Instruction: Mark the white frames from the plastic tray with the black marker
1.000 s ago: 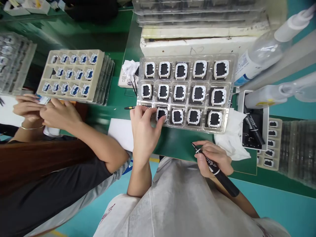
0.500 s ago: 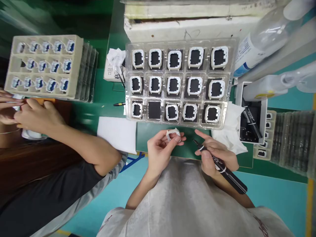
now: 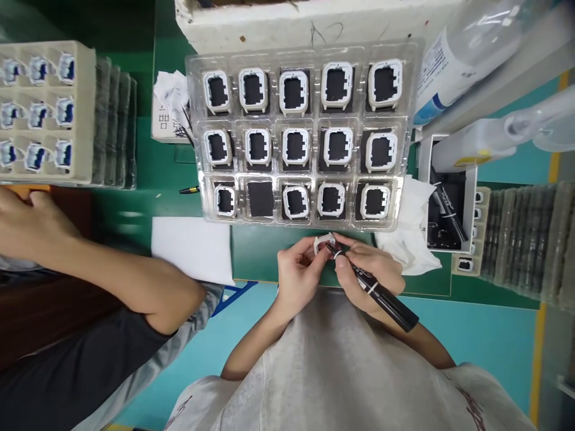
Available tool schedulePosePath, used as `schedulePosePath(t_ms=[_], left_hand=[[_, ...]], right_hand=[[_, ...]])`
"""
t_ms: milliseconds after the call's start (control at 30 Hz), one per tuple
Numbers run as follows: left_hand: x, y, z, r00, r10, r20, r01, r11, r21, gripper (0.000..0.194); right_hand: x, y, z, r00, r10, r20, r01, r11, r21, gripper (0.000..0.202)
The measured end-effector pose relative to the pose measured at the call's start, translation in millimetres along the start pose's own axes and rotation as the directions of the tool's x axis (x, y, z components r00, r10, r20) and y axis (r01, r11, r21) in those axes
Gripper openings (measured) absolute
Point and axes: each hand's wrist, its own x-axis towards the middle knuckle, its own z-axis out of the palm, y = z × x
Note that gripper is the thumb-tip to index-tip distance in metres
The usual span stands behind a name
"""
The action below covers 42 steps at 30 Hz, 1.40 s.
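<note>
Between its thumb and fingers, my left hand (image 3: 297, 272) pinches a small white frame (image 3: 322, 240) just below the clear tray (image 3: 240, 226). My right hand (image 3: 371, 269) grips a black marker (image 3: 389, 304); the marker's tip meets the white frame near my left thumb, and my right index fingertip lies by the frame's upper edge. The tray holds white square frames over black pads in its compartments. One compartment in the lowest row shows only a black pad (image 3: 261, 199).
A co-worker's forearm (image 3: 112, 275) reaches in at left, below stacked trays (image 3: 85, 120). A folded white cloth (image 3: 191, 248) lies left of my hands. At right are crumpled tissue (image 3: 406, 233), a white box (image 3: 471, 203) with markers, clear bottles (image 3: 471, 66) and more stacked trays (image 3: 516, 239).
My right hand has moved left with the marker, bringing its tip and the index finger to the white frame. The view has shifted, so the tray and cloth appear further left.
</note>
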Motion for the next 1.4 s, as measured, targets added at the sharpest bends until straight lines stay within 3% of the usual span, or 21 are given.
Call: schedulePosePath(t_ms=[733,800,967,1033,1133,1200,1267,1400], left_hand=[[-3.7,-6.3,-1.7,0.99,0.137,-0.039,-0.122,0.956,0.266,0.021],[-4.0,-6.4,-2.1,0.989,0.148,-0.03,-0.133,0.949,0.285,0.022],[-5.2,-5.2,-2.0,0.99,0.138,-0.023,-0.126,0.949,0.289,0.027],[-5.1,-4.6,-1.5,0.99,0.14,-0.034,-0.124,0.948,0.295,0.029],[-4.1,-3.5,-0.9,0.989,0.14,-0.052,-0.121,0.954,0.274,0.027],[-3.3,-2.7,-1.3,0.992,0.119,-0.052,-0.102,0.964,0.247,0.026],[-2.8,-2.5,-2.1,0.995,0.09,-0.039,-0.078,0.968,0.238,0.027],[-4.0,-4.3,-3.5,0.996,0.089,-0.018,-0.082,0.962,0.259,0.032]], right_hand=[[-1.9,-0.2,-0.5,1.0,0.018,-0.007,-0.018,1.0,-0.022,0.026],[0.0,0.3,0.1,1.0,-0.017,0.008,0.018,0.998,-0.057,0.026],[4.7,3.0,2.3,0.969,-0.229,0.088,0.239,0.962,-0.131,0.024],[3.5,2.4,2.5,0.979,-0.193,0.066,0.201,0.971,-0.133,0.024],[-0.1,-0.5,1.6,1.0,0.006,0.011,-0.005,0.995,-0.1,0.022],[-1.1,-1.8,0.9,0.997,0.079,-0.011,-0.079,0.994,-0.075,0.02],[-0.2,-1.0,0.6,0.999,0.041,0.012,-0.04,0.996,-0.082,0.021],[3.3,3.9,2.4,0.98,-0.187,0.067,0.194,0.974,-0.12,0.027]])
